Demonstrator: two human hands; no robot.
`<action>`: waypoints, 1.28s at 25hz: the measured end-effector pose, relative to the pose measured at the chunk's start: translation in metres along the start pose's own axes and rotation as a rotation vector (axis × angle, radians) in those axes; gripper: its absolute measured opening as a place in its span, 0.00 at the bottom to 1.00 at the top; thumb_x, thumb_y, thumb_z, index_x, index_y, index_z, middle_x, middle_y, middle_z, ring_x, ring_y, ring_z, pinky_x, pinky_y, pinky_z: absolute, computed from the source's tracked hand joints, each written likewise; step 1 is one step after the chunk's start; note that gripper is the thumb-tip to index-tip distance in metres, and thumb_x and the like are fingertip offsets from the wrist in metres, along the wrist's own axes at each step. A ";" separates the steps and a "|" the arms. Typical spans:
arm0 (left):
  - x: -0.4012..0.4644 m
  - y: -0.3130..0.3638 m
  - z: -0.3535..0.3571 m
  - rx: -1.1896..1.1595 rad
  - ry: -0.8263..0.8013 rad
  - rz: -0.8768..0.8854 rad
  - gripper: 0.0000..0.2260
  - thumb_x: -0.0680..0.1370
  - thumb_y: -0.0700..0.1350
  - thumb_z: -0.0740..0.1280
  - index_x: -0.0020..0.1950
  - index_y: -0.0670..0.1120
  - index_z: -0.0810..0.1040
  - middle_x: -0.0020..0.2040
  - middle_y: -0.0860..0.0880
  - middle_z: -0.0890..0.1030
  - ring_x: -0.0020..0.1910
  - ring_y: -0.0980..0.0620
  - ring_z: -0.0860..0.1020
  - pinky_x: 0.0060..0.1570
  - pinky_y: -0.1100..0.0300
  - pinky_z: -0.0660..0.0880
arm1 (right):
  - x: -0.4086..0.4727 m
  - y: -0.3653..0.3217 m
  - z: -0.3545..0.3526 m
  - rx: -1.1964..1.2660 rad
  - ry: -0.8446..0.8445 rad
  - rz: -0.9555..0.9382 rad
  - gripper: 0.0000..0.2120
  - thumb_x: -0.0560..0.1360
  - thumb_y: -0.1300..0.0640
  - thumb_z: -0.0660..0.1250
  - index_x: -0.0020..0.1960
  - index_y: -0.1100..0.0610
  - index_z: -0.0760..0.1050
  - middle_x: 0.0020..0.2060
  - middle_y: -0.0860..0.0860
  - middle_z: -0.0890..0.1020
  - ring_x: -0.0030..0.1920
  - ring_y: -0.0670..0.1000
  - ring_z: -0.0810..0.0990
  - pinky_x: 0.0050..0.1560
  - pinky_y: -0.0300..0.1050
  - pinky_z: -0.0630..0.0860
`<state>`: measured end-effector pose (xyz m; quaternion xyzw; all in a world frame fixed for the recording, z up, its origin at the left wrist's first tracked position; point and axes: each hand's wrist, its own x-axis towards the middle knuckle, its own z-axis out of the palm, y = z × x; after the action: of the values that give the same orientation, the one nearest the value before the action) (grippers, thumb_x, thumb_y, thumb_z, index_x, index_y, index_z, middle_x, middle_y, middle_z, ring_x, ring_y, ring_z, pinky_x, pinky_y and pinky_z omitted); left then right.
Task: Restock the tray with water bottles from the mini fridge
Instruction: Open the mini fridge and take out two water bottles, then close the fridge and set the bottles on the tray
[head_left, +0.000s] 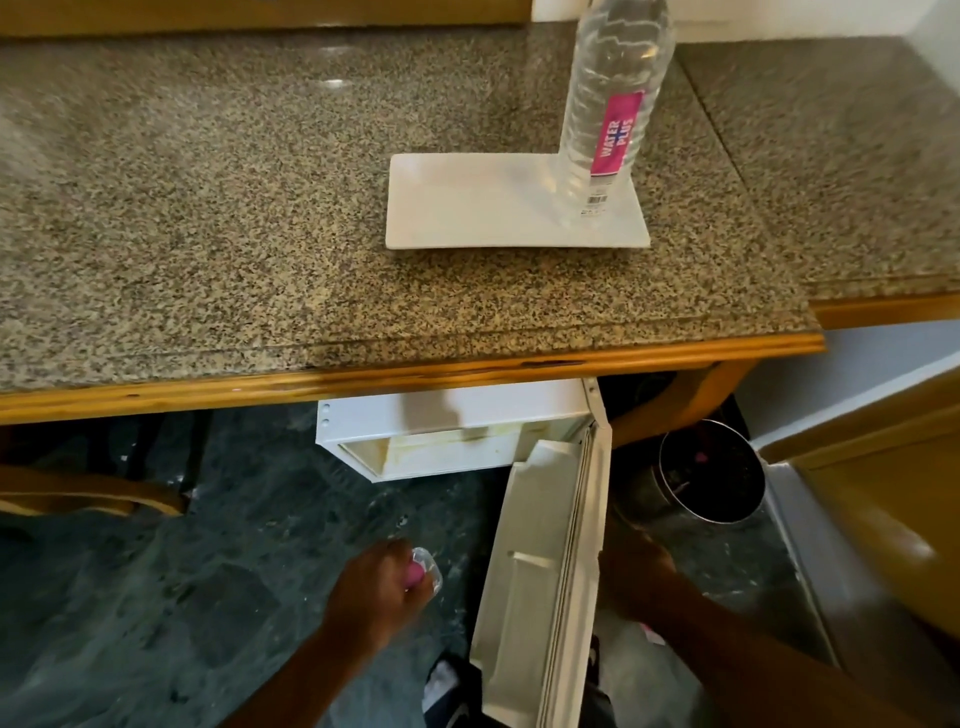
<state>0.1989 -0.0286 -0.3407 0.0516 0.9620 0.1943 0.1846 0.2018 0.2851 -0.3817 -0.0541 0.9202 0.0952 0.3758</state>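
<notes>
A white rectangular tray (467, 208) lies on the granite counter. One clear water bottle (602, 119) with a pink label stands upright on its right end. Under the counter the white mini fridge (441, 431) stands with its door (545, 571) swung open toward me. My left hand (379, 587) hangs low in front of the fridge, closed around the pink-capped top of a second water bottle (423, 569), whose body is mostly hidden by the hand. My right hand (634, 566) rests on the outer edge of the open door.
The granite counter (208, 208) has a wooden front edge just above the fridge. A round dark waste bin (711, 473) stands on the floor to the right of the door. A wooden chair (88, 499) sits at the left under the counter. A wooden cabinet (883, 493) is at the far right.
</notes>
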 end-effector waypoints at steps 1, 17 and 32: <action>0.002 -0.001 0.000 -0.004 -0.007 -0.009 0.20 0.71 0.59 0.61 0.51 0.46 0.78 0.48 0.44 0.84 0.47 0.45 0.82 0.46 0.56 0.77 | 0.002 0.003 0.012 0.007 -0.036 -0.030 0.17 0.78 0.59 0.61 0.65 0.62 0.72 0.65 0.59 0.76 0.65 0.57 0.73 0.61 0.38 0.69; 0.008 -0.084 -0.051 0.055 -0.051 -0.185 0.12 0.73 0.51 0.69 0.42 0.44 0.74 0.45 0.40 0.82 0.46 0.41 0.79 0.46 0.52 0.75 | 0.035 -0.070 0.000 -0.010 0.235 -0.291 0.20 0.55 0.55 0.83 0.38 0.68 0.81 0.37 0.60 0.85 0.35 0.58 0.85 0.34 0.48 0.84; 0.033 -0.126 -0.066 0.079 0.006 -0.220 0.12 0.72 0.54 0.70 0.40 0.48 0.72 0.37 0.47 0.78 0.36 0.50 0.75 0.38 0.56 0.73 | 0.110 -0.122 -0.084 -0.122 0.191 -0.244 0.13 0.70 0.59 0.70 0.52 0.63 0.79 0.53 0.58 0.77 0.53 0.61 0.77 0.48 0.55 0.78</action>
<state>0.1403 -0.1619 -0.3445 -0.0476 0.9693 0.1348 0.1998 0.0875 0.1450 -0.4163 -0.1969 0.9309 0.0990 0.2912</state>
